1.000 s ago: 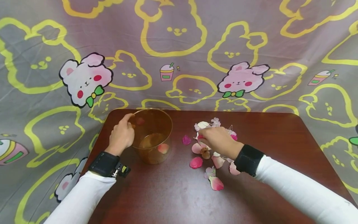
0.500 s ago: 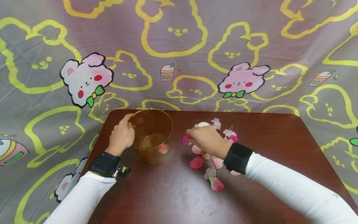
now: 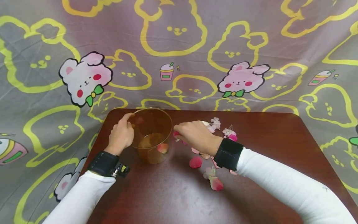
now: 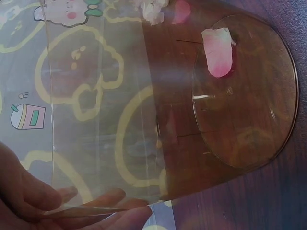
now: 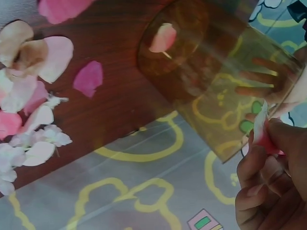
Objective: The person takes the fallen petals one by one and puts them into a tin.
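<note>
Pinching a pink petal (image 5: 261, 130) between thumb and fingertips, the right hand (image 3: 195, 136) hovers just beside the rim of the cup (image 3: 152, 135), on its right side. The petal is pale at one edge and deepens to rose pink where the fingers close on it; in the head view only a small pink tip shows at the fingertips, so its full shape is hard to tell.

The cup is a clear, amber-tinted plastic tumbler, standing upright on the dark red-brown table (image 3: 265, 149) towards its left rear part. Its wall is see-through enough that the yellow-outlined pattern of the cloth behind shows through it. One petal (image 4: 218, 51), white fading to pink, lies on the cup's round bottom.

The left hand (image 3: 122, 135) grips the cup at its left side, the thumb hooked over the rim and the fingers curled round the outer wall; the left wrist view shows those fingers pressed against the clear plastic.

To the right of the cup, under and behind the right forearm, loose petals (image 3: 195, 162) lie scattered on the table: deep pink, pale pink, cream and one browned piece, with a few small white blossoms (image 3: 214, 122) near the far edge. A grey cloth (image 3: 84, 77) printed with pink bunnies hangs behind the table.
</note>
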### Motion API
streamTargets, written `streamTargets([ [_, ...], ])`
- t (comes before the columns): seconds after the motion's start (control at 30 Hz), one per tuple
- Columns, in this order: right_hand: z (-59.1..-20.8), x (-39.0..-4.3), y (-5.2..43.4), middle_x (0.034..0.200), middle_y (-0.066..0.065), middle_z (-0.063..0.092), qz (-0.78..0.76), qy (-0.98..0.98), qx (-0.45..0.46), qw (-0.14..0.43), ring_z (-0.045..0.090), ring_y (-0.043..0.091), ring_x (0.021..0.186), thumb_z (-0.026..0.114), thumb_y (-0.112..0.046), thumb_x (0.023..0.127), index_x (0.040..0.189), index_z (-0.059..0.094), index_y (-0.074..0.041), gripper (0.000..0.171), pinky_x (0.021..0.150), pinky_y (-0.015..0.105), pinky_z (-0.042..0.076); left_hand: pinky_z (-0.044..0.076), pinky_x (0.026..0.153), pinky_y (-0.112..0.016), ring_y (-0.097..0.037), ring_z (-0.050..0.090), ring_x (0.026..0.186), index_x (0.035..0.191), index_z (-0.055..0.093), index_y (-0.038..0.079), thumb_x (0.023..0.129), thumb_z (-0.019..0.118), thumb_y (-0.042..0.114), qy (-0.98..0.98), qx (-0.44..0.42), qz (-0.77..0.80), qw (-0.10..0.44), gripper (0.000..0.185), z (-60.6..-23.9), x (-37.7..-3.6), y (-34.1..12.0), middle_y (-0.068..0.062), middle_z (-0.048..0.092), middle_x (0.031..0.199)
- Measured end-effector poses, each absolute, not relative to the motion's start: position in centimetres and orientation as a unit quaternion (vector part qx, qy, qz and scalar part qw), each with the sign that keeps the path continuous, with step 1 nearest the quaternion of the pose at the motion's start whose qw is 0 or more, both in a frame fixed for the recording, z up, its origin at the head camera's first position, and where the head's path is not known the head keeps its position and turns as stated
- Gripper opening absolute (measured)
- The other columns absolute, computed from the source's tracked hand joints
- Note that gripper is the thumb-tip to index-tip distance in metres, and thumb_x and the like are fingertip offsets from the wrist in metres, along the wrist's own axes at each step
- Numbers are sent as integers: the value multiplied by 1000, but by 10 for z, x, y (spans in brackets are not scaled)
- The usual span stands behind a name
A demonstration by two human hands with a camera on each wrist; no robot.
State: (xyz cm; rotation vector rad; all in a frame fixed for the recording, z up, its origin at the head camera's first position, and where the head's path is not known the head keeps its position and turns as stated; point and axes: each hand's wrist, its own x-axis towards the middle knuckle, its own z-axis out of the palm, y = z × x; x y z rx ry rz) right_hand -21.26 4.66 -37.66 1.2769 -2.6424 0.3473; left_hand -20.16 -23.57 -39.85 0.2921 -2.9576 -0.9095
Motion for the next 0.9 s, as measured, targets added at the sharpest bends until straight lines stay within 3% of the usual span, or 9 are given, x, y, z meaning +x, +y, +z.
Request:
streamTargets([
  [0.13, -369, -213, 40, 68, -10, 57, 112, -888, 433, 108, 50, 4, 58, 74, -26, 93, 91, 69, -20, 8, 51, 22, 31, 43, 63, -45, -45, 65, 90, 154, 38, 21, 107, 23, 21, -951, 92, -293, 18, 49, -398, -202, -236, -20, 67, 125],
  [0.23, -363, -213, 35, 69, -9, 57, 117, -887, 433, 108, 49, 5, 59, 73, -26, 94, 90, 69, -19, 9, 52, 23, 32, 45, 65, -48, -48, 65, 96, 153, 39, 21, 107, 23, 20, -952, 92, -290, 22, 49, -398, -202, -236, -19, 68, 124],
  [0.57, -354, -211, 13, 79, -6, 66, 104, -892, 423, 116, 58, 11, 66, 71, -29, 95, 95, 68, -18, 11, 56, 27, 43, 44, 66, -48, -47, 65, 96, 153, 38, 22, 107, 23, 21, -952, 91, -292, 18, 49, -399, -202, -236, -18, 68, 123],
  [0.73, -354, -213, 4, 79, -6, 66, 99, -894, 423, 105, 57, 11, 65, 70, -30, 96, 96, 68, -18, 12, 56, 25, 41, 45, 67, -48, -47, 65, 97, 153, 39, 21, 107, 22, 20, -952, 89, -291, 18, 49, -399, -202, -235, -18, 68, 122],
  [0.9, -355, -214, -1, 79, -5, 64, 96, -894, 423, 107, 54, 11, 63, 70, -31, 96, 97, 69, -18, 13, 53, 24, 37, 41, 64, -41, -39, 63, 86, 155, 37, 21, 108, 21, 21, -953, 93, -289, 12, 50, -398, -201, -236, -19, 67, 127],
])
